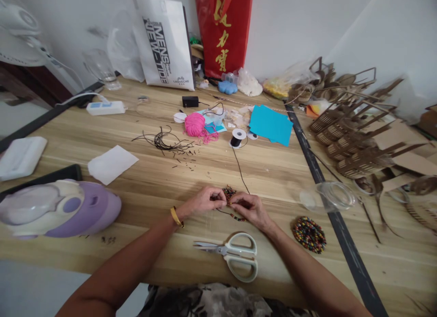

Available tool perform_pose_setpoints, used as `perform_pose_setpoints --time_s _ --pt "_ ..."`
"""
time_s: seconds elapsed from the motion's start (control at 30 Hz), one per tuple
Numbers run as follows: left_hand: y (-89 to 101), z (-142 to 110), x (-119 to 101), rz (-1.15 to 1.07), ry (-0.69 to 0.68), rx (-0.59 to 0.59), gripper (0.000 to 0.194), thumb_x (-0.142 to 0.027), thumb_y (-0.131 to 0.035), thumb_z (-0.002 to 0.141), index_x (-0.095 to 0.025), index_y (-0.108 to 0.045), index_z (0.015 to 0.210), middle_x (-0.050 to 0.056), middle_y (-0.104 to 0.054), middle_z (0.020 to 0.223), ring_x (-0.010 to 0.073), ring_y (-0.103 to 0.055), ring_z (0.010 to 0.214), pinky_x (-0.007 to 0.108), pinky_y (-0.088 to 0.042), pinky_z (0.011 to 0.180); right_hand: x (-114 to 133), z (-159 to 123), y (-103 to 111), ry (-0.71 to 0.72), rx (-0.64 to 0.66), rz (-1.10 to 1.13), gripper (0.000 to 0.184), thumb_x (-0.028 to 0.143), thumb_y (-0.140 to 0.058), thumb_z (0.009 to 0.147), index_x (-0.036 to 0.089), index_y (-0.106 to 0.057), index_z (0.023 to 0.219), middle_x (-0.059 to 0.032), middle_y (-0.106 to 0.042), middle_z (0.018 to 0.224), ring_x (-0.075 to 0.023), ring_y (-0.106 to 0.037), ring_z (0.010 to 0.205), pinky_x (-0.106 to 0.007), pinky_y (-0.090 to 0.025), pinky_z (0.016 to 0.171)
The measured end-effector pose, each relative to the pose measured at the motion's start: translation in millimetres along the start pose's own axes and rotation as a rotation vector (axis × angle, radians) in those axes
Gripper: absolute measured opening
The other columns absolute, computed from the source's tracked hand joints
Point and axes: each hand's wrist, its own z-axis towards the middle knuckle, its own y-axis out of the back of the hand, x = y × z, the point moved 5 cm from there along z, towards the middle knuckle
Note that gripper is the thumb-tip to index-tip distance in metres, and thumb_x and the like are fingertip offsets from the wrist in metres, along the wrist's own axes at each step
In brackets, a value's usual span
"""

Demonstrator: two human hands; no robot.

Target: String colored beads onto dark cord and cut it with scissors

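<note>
Both of my hands meet over a small heap of multicoloured beads (pixel 228 190) on the wooden table. My left hand (pixel 209 199) has thumb and forefinger pinched at the heap's left side; what lies between them is too small to make out. On the other side my right hand (pixel 251 208) is closed in a pinch near a black cord (pixel 241 171), which runs back to a spool (pixel 236 138). Below the fingers hangs a short row of threaded beads (pixel 238 218). Scissors (pixel 230 253) with cream handles lie just in front of my hands.
A coil of beads (pixel 309 235) rests at the right, near a clear jar (pixel 327 196). Cut black cords (pixel 167 142), pink yarn (pixel 195 125) and blue sheets (pixel 271 125) lie farther back. A purple-white appliance (pixel 78 208) stands left; brown woven baskets (pixel 355 144) crowd the right.
</note>
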Motion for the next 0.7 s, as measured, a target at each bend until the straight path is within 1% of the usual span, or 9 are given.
perform_pose_setpoints --time_s 0.17,0.7 --pt "0.0 -0.3 -1.0 -0.002 -0.014 -0.003 0.015 -0.024 -0.06 0.079 -0.01 -0.061 0.074 0.0 -0.058 0.062 0.0089 -0.05 0.059 0.019 -0.04 0.057 -1.0 -0.1 0.1 0.0 -0.005 0.002 0.024 0.039 -0.065 0.082 0.016 -0.066 0.083 -0.0055 -0.065 0.076 -0.0142 -0.058 0.066 -0.024 -0.046 0.057" --pt "-0.5 -0.7 -1.8 -0.004 0.02 -0.007 0.015 -0.024 -0.061 0.078 -0.01 -0.062 0.074 0.0 -0.057 0.062 0.0091 -0.049 0.058 0.02 -0.039 0.057 -2.4 0.3 -1.0 -0.014 0.012 0.002 0.022 0.038 -0.065 0.082 0.015 -0.065 0.082 -0.0042 -0.064 0.073 -0.0131 -0.056 0.062 -0.023 -0.043 0.054"
